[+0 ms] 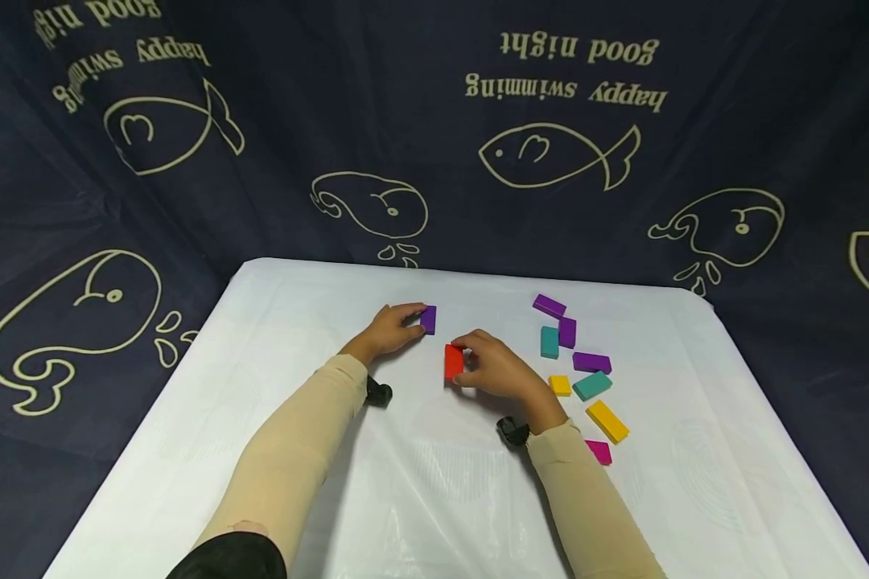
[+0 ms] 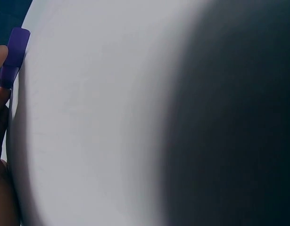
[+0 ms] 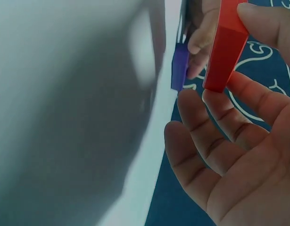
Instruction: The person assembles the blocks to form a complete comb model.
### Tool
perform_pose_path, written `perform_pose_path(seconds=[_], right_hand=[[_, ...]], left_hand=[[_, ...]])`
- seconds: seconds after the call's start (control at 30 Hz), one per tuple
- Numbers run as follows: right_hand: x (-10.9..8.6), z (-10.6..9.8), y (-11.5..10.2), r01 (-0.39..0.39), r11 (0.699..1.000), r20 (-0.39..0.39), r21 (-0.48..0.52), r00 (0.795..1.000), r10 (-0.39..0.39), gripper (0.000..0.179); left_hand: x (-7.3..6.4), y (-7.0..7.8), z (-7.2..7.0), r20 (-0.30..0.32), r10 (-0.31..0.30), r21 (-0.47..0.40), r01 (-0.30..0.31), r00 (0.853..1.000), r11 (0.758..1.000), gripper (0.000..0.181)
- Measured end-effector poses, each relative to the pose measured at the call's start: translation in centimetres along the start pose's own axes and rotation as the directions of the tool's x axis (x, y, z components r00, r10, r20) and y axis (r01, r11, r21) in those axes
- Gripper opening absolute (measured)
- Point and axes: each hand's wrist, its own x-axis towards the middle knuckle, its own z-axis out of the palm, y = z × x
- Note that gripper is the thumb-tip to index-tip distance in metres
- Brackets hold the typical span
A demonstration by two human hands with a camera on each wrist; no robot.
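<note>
A purple block (image 1: 429, 320) sits on the white table, and the left hand (image 1: 389, 329) pinches it between thumb and fingers. At the left edge of the left wrist view the same purple block (image 2: 16, 49) shows, with only parts of the fingers. The right hand (image 1: 498, 367) holds a red block (image 1: 453, 363) by thumb and fingertips, nearer the person than the purple one. In the right wrist view the red block (image 3: 227, 44) stands between thumb and fingers, apart from the purple block (image 3: 180, 67) behind it.
Right of the hands lie loose blocks: several purple ones (image 1: 591, 363), two teal ones (image 1: 592, 386), two yellow ones (image 1: 607, 422) and a pink one (image 1: 599, 452) partly behind the right sleeve. A dark printed cloth (image 1: 434, 121) hangs behind the white table (image 1: 297, 297).
</note>
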Motion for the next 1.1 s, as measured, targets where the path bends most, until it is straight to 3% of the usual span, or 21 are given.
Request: perform_pose_path(seconds=[0.3, 0.6, 0.83, 1.1], right_hand=[[1.6, 1.2, -0.6, -0.024, 0.999, 0.024, 0.036, 0.999, 0.023, 0.055], [3.2, 1.9, -1.1, -0.059, 0.998, -0.006, 0.013, 0.998, 0.059, 0.055], [3.9, 2.5, -1.0, -0.041, 0.999, -0.006, 0.011, 0.999, 0.041, 0.058], [4.6, 3.2, -0.8, -0.027, 1.0, -0.032, 0.014, 0.999, 0.027, 0.056]], left_hand=[[-0.3, -0.3, 0.1, -0.001, 0.006, -0.014, -0.006, 1.0, 1.0, 0.053], [-0.1, -0.4, 0.2, -0.009, 0.023, -0.011, -0.023, 1.0, 1.0, 0.052], [0.3, -0.4, 0.5, -0.021, 0.022, 0.001, -0.022, 1.0, 1.0, 0.051], [-0.2, -0.4, 0.2, -0.049, 0.06, -0.053, -0.062, 0.997, 0.997, 0.049]])
